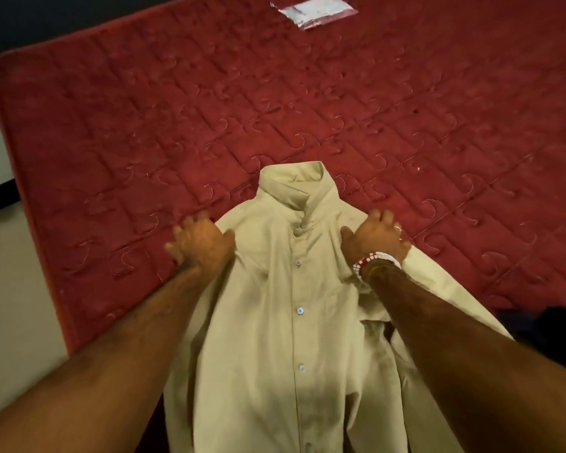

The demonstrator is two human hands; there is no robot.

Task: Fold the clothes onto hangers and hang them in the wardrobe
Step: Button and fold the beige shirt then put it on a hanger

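Note:
A beige button-up shirt (294, 322) lies front side up on the red quilted mattress (209, 109), its stand collar pointing away from me. My left hand (200, 240) rests on the shirt's left shoulder, fingers spread and reaching onto the mattress. My right hand (374, 238), with a bead bracelet at the wrist and a ring on one finger, presses flat on the right shoulder. The right sleeve runs out toward the lower right under my forearm. No hanger is in view.
A clear plastic packet (314, 11) lies at the far end of the mattress. The mattress's left edge borders a pale floor (10, 305). A dark piece of cloth (549, 325) sits at the right edge.

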